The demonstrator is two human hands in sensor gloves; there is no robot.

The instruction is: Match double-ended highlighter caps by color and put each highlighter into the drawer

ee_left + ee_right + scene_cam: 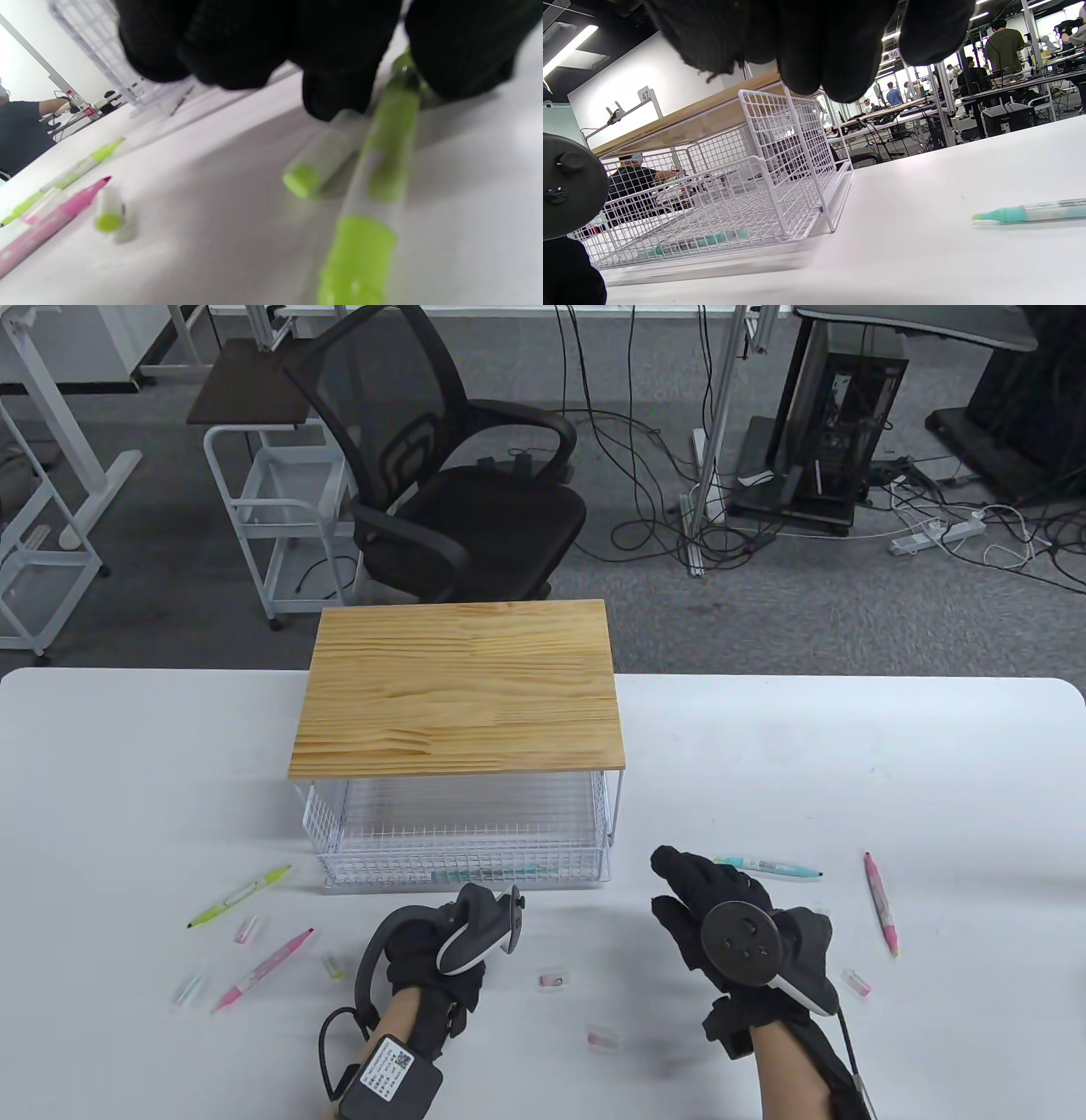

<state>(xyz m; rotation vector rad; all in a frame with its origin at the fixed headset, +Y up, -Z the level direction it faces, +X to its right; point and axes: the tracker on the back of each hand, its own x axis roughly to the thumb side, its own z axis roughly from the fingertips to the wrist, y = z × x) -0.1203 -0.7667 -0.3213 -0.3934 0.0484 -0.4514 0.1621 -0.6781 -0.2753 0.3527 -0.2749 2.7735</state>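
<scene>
Your left hand (433,959), nearest the camera at about six o'clock on the table (127,780), is curled down over a green highlighter (382,169) in the left wrist view; a green cap (316,165) lies just beside that barrel under your fingertips (335,97), but whether you are pinching pen, cap or both I cannot tell, since the picture is blurred. Your right hand (730,933) at five o'clock hovers with fingers spread and relaxed, holding nothing. As for progress, you look early in the job: one teal highlighter (700,242) already lies in the wire drawer (462,848), which stands pulled out beneath the wooden top (458,687). Still out on the table are a second green highlighter (242,894) and a pink highlighter (265,970) at eight o'clock, another teal highlighter (770,867) at three o'clock and another pink highlighter (881,903) beyond it, with loose caps scattered: a clear-pink cap (247,931), a pale teal cap (187,991), a small green cap (333,966), and pink caps (604,1038) near six o'clock. The green pen under your left hand has its long axis running away from your wrist, and in the wrist view its near end is bright green. The teal one on the table lies roughly nine-to-three, tip toward three.
</scene>
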